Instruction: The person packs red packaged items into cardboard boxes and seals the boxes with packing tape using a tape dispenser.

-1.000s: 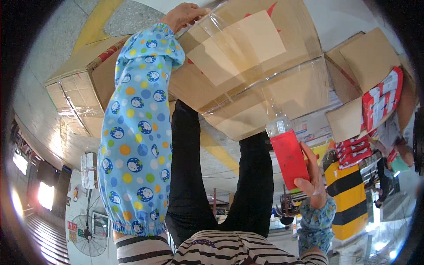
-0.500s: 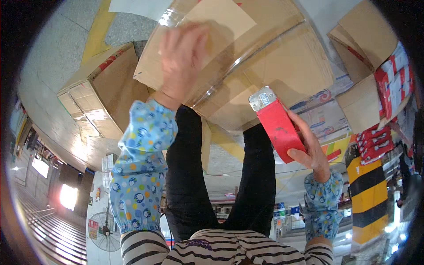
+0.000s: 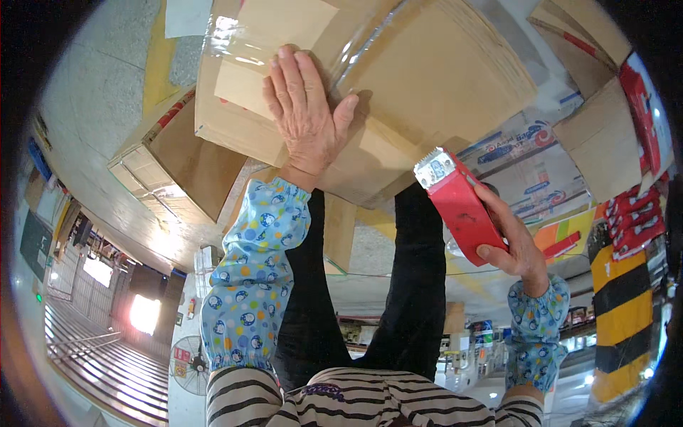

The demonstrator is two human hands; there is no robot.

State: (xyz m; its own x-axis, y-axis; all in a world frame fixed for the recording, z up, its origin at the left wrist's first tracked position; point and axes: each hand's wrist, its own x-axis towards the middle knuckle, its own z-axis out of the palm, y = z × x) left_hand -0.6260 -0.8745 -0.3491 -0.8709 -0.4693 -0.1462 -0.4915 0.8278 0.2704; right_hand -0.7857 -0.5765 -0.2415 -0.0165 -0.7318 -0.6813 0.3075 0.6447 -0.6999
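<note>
In front of me is a large brown cardboard box (image 3: pixel 434 78), with shiny clear tape along its seam and over its left end. My left hand (image 3: pixel 302 114) lies flat on the box's left part, fingers stretched and thumb out to the right, beside a lighter tan patch (image 3: pixel 245 89). Over the near right edge of the box, my right hand (image 3: pixel 509 238) grips a red tape dispenser (image 3: pixel 466 213) by its lower end. The dispenser's metal toothed head (image 3: pixel 434 169) points up toward the box. The tape roll inside it cannot be seen.
An open cardboard box (image 3: pixel 171 160) stands on the floor at left. Another open carton (image 3: pixel 601 135) is at right, near red packages (image 3: pixel 633 220) and a yellow-and-black striped block (image 3: pixel 622 320). Printed flattened cardboard (image 3: pixel 519 156) lies beside the big box. A fan (image 3: pixel 188 363) stands behind me.
My left hand, blurred and curled before, has come to rest flat on the box, a little nearer. The tape dispenser in my right hand has shifted slightly right and down.
</note>
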